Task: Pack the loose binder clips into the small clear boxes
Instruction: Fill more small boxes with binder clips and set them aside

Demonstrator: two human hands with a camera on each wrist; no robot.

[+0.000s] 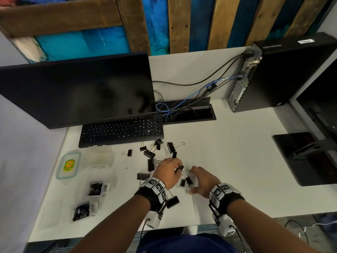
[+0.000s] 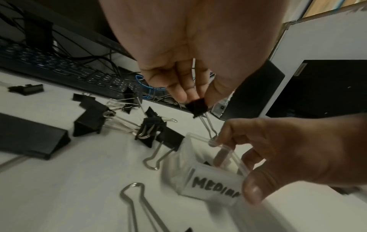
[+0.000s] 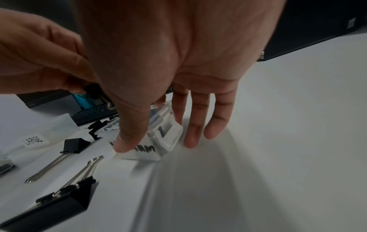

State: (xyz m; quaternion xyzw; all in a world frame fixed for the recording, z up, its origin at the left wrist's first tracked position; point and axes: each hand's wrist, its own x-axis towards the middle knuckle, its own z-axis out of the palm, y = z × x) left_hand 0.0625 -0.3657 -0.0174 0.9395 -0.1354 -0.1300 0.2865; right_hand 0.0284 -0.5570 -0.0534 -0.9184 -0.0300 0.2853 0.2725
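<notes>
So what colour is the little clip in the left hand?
Black, with silver wire handles. The binder clip pinched by the left hand shows best in the left wrist view.

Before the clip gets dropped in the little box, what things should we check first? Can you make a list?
1. Left hand pinches a binder clip: ok.
2. Right hand grips the clear box: ok.
3. Box mouth open: ok.
4. Clip above the mouth: ok, its wire handles reach the rim.
5. Clip size matches the "MEDIUM" label: cannot tell.
6. Room left inside the box: cannot tell, blurred.
</notes>
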